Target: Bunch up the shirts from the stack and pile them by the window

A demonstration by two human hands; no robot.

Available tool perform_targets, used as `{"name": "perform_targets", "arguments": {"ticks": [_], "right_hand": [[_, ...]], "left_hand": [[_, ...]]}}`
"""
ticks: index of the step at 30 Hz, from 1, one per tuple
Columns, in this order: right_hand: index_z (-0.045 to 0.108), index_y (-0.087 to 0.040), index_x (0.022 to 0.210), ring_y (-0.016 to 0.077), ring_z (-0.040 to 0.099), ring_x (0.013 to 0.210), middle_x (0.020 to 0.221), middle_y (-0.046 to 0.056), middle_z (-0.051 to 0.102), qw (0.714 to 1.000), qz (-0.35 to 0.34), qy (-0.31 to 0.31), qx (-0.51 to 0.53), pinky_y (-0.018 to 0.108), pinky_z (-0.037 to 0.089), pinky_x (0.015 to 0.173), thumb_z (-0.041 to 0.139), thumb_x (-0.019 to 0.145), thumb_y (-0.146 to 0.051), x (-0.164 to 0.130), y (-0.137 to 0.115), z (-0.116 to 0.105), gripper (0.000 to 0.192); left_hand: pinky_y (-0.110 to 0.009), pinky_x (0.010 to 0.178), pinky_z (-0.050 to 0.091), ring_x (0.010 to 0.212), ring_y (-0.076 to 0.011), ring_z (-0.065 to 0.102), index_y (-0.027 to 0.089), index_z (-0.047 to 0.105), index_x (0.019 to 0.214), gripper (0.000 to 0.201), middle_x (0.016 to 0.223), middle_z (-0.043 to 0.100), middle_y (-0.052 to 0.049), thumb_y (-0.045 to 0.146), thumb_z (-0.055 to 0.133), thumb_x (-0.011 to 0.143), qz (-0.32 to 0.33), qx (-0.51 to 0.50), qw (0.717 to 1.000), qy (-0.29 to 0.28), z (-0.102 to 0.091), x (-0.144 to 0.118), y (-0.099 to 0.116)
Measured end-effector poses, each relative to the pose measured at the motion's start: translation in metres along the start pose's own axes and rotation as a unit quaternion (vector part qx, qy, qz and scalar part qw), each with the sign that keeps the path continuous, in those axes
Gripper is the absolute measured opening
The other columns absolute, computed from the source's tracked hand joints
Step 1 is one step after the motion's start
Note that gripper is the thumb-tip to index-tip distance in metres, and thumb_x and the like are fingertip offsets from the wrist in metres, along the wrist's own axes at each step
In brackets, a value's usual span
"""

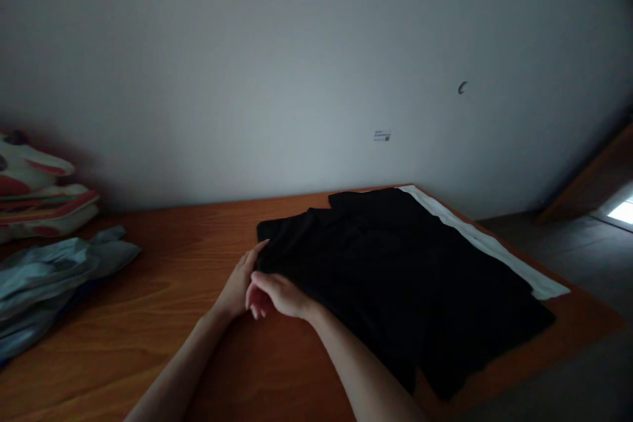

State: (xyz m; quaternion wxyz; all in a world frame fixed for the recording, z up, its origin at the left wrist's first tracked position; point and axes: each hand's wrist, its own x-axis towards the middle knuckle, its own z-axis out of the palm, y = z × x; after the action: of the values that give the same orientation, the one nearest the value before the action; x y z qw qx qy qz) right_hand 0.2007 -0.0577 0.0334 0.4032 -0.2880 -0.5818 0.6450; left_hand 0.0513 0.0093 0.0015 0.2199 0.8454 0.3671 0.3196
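We note both hands at the left end of the black garment, which lies spread on the desk, a white cloth showing along its far right side. Left hand: fingers extended to the fabric; pinch or mere touch, we cannot tell. Right hand: fingers curled beside the left, hold likewise unclear. Our worry: dim light hides the folds, so an uneven tug could bunch the garment or skew the white cloth

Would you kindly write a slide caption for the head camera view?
Left hand and right hand at the left edge of black fabric overlapping white cloth on a wooden tabletop.
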Motion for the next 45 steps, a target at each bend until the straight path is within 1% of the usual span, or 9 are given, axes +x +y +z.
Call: {"name": "perform_targets", "arguments": {"ticks": [3, 7, 13, 18, 23, 28, 31, 38, 45], "right_hand": [[0.066, -0.018, 0.072, 0.0096, 0.051, 0.048, 0.06, -0.001, 0.06, 0.992, -0.006, -0.12, 0.038, 0.024, 0.039, 0.049, 0.048, 0.081, -0.087, -0.006, -0.014, 0.024, 0.071], [0.061, -0.02, 0.076, 0.0073, 0.037, 0.039, 0.053, -0.006, 0.051, 0.974, -0.124, 0.151, 0.112, 0.022, 0.023, 0.039, 0.053, 0.085, -0.077, -0.016, -0.031, 0.012, 0.058], [0.063, -0.02, 0.09, 0.0184, 0.063, 0.072, 0.076, 0.004, 0.067, 0.745, -0.185, 0.618, -0.169, 0.031, 0.049, 0.067, 0.058, 0.085, -0.061, -0.043, -0.033, -0.069, 0.041], [0.067, -0.016, 0.114, 0.0381, 0.06, 0.112, 0.119, 0.023, 0.067, 0.631, 0.013, 0.636, -0.445, 0.052, 0.044, 0.094, 0.075, 0.073, -0.053, -0.058, -0.004, -0.096, 0.056], [0.071, -0.018, 0.11, 0.0338, 0.065, 0.101, 0.108, 0.018, 0.073, 0.685, 0.039, 0.551, -0.474, 0.047, 0.045, 0.092, 0.073, 0.079, -0.045, -0.044, 0.024, -0.092, 0.041], [0.073, -0.02, 0.104, 0.0299, 0.066, 0.097, 0.099, 0.014, 0.073, 0.72, -0.088, 0.532, -0.437, 0.045, 0.046, 0.093, 0.058, 0.09, -0.042, -0.032, 0.017, -0.07, 0.03], [0.074, -0.021, 0.108, 0.0276, 0.064, 0.098, 0.098, 0.012, 0.07, 0.718, -0.183, 0.489, -0.46, 0.044, 0.045, 0.094, 0.054, 0.095, -0.039, -0.028, 0.004, -0.035, 0.029], [0.078, -0.028, 0.1, 0.0222, 0.067, 0.092, 0.095, 0.005, 0.07, 0.841, -0.231, 0.108, -0.477, 0.038, 0.049, 0.09, 0.067, 0.087, -0.032, -0.022, 0.001, 0.041, 0.017], [0.068, -0.024, 0.102, 0.0153, 0.064, 0.063, 0.077, 0.0, 0.068, 0.923, -0.14, 0.304, -0.188, 0.026, 0.051, 0.06, 0.06, 0.093, -0.049, -0.016, -0.002, 0.02, 0.027]], "left_hand": [[-0.044, 0.106, 0.05, 0.118, -0.028, 0.063, 0.028, 0.062, 0.136, 0.053, 0.124, 0.065, -0.009, 0.03, 0.051, 0.084, -0.04, 0.017, 0.999, -0.02, -0.005, 0.0, 0.004], [-0.041, 0.1, 0.053, 0.105, -0.0272, 0.068, 0.022, 0.074, 0.115, 0.046, 0.113, 0.07, -0.009, 0.025, 0.054, 0.073, -0.068, -0.043, 0.997, 0.019, -0.005, 0.002, 0.003], [-0.042, 0.101, 0.052, 0.105, -0.0266, 0.069, 0.017, 0.069, 0.116, 0.05, 0.107, 0.076, -0.009, 0.029, 0.059, 0.068, -0.2, -0.29, 0.906, 0.236, -0.018, 0.007, -0.019], [-0.041, 0.086, 0.058, 0.084, -0.0218, 0.069, 0.019, 0.064, 0.123, 0.056, 0.096, 0.072, -0.007, 0.026, 0.055, 0.068, -0.313, -0.35, 0.788, 0.398, -0.05, 0.001, -0.046], [-0.048, 0.109, 0.044, 0.122, -0.0292, 0.057, 0.02, 0.065, 0.111, 0.037, 0.12, 0.065, -0.011, 0.033, 0.05, 0.08, -0.214, -0.029, 0.858, 0.465, -0.063, -0.006, -0.042], [-0.037, 0.082, 0.053, 0.085, -0.0241, 0.065, 0.02, 0.069, 0.087, 0.042, 0.086, 0.071, -0.007, 0.059, 0.054, 0.087, -0.19, -0.116, 0.95, 0.221, -0.045, 0.001, -0.008], [-0.028, 0.057, 0.045, 0.065, -0.0186, 0.059, 0.017, 0.072, 0.079, 0.06, 0.073, 0.07, -0.006, 0.074, 0.055, 0.081, -0.229, -0.225, 0.944, 0.079, -0.041, 0.005, 0.009], [-0.03, 0.067, 0.051, 0.075, -0.0227, 0.066, 0.017, 0.076, 0.081, 0.046, 0.075, 0.073, -0.003, 0.061, 0.075, 0.072, -0.246, -0.303, 0.921, 0.014, -0.051, -0.001, 0.021], [-0.037, 0.087, 0.055, 0.102, -0.03, 0.069, 0.017, 0.076, 0.096, 0.042, 0.095, 0.078, -0.008, 0.055, 0.07, 0.078, -0.237, -0.389, 0.885, 0.097, -0.039, -0.004, 0.025]]}}
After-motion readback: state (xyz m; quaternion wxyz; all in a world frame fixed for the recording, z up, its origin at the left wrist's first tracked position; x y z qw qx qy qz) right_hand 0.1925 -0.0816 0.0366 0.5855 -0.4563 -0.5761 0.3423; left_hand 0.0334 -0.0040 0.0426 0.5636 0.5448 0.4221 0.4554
